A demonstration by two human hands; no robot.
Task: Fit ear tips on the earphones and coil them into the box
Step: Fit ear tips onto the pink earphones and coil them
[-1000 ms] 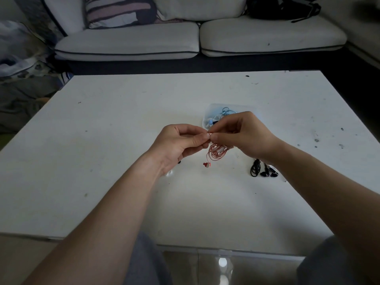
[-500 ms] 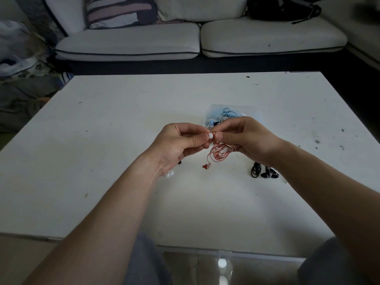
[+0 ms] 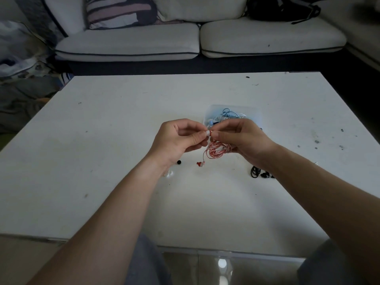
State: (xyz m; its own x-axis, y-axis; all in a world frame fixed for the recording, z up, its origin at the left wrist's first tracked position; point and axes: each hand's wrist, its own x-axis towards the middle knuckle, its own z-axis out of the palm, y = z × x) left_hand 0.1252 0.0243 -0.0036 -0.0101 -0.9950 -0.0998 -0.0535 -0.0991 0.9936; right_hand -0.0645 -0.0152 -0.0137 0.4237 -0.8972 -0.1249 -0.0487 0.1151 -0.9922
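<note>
Both hands meet above the white table (image 3: 102, 161). My left hand (image 3: 178, 140) pinches a small white ear tip (image 3: 208, 133) between thumb and forefinger. My right hand (image 3: 240, 138) pinches the bud end of the red earphones against that tip, and the coiled red cable (image 3: 216, 151) hangs below my fingers. The other red earbud (image 3: 201, 163) dangles close to the tabletop. Behind my hands lies a clear box (image 3: 255, 116) with blue earphones (image 3: 228, 114) coiled inside.
Black earphones (image 3: 259, 173) lie coiled on the table under my right wrist. A loose black ear tip (image 3: 179, 162) and a clear ear tip (image 3: 169, 173) lie near my left wrist. A white sofa (image 3: 127, 42) stands beyond the table.
The hands have dropped slightly and the white ear tip now shows between the fingertips. The red coil hangs a little lower under the right hand.
</note>
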